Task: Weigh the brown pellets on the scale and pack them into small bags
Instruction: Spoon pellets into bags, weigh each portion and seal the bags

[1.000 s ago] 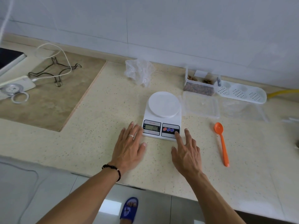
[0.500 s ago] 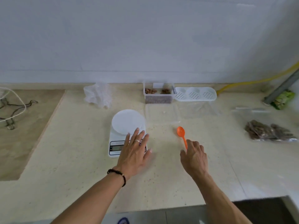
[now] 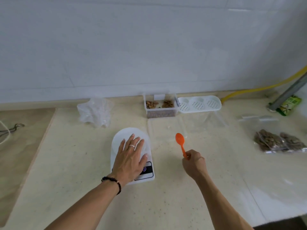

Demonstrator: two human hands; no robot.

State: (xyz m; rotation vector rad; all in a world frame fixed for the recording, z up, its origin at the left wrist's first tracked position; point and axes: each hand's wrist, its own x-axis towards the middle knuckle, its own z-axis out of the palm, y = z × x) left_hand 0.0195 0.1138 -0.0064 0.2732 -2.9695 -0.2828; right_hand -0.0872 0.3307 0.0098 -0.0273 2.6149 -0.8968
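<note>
A white kitchen scale sits in the middle of the beige counter. My left hand lies flat over it with straight fingers, hiding most of the platform and the display. My right hand grips the handle of an orange plastic spoon, whose bowl points away from me. A clear container with brown pellets stands by the wall behind the scale. Filled small bags of pellets lie at the right.
A crumpled clear bag sits left of the container. A white perforated lid and flat clear plastic pieces lie behind the spoon. A green packet, a yellow hose and a grey pole are at the far right. A darker inset slab is at the left.
My right hand has closed on the orange spoon's handle and lifted it. My left hand slid forward onto the scale. The view has shifted to the right.
</note>
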